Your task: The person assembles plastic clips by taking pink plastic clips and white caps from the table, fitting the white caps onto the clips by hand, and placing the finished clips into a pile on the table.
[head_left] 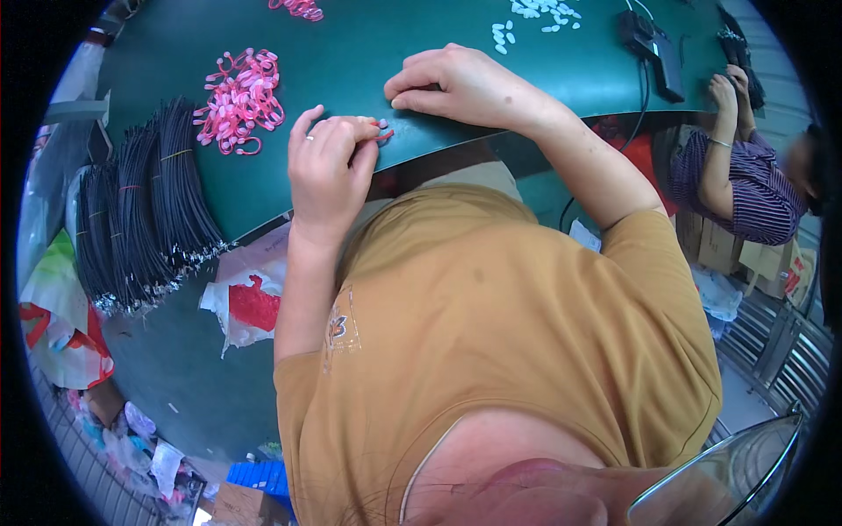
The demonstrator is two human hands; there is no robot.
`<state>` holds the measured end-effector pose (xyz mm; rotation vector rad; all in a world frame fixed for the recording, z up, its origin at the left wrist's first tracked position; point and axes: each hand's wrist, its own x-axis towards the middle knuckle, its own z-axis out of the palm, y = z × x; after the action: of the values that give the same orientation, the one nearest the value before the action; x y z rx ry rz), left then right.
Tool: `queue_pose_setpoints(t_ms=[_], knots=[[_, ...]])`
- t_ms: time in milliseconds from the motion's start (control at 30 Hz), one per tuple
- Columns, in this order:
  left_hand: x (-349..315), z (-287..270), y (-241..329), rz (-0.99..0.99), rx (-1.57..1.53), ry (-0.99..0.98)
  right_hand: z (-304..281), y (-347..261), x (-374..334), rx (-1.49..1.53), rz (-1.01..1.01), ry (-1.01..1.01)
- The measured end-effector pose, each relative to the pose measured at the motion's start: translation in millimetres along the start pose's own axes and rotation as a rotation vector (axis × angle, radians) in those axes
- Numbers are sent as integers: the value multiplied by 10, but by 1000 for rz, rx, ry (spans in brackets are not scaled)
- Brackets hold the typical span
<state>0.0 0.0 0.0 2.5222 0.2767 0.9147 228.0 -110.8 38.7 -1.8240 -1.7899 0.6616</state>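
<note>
My left hand [331,167] is closed, thumb against index finger, at the near edge of the green table [351,53]. Between those fingertips sticks out a small red cord piece [384,136] with a pale tip, mostly hidden by the fingers. To the right, my right hand [465,88] rests low over the tabletop with fingers curled and thumb pressed in; whatever it may hold is hidden. Left of my left hand lies a pile of pink-red cord loops [241,101] with pale ends. Several small white pieces [544,10] are scattered beyond my right hand.
Bundles of black cables [136,206] with metal ends lie at the table's left. More red loops [298,9] sit at the far edge. A black power adapter [653,53] with a cord is at the right. Another person in a striped shirt [745,188] works at far right.
</note>
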Motion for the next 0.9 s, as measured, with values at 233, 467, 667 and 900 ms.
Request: queue_pose_setpoints(t_ms=[233,467,667,900], knots=[[36,-6,-43,-97,-50,2,113,-44,33,-53,-140,82],[46,34,2,-38,-1,43,90,-145,97,-199,-194,-6],[30,22,20,2,39,22,20,-278,142,-298,-164,-147],[20,32,23,26,59,31,-38,-341,196,-354,-157,-239]])
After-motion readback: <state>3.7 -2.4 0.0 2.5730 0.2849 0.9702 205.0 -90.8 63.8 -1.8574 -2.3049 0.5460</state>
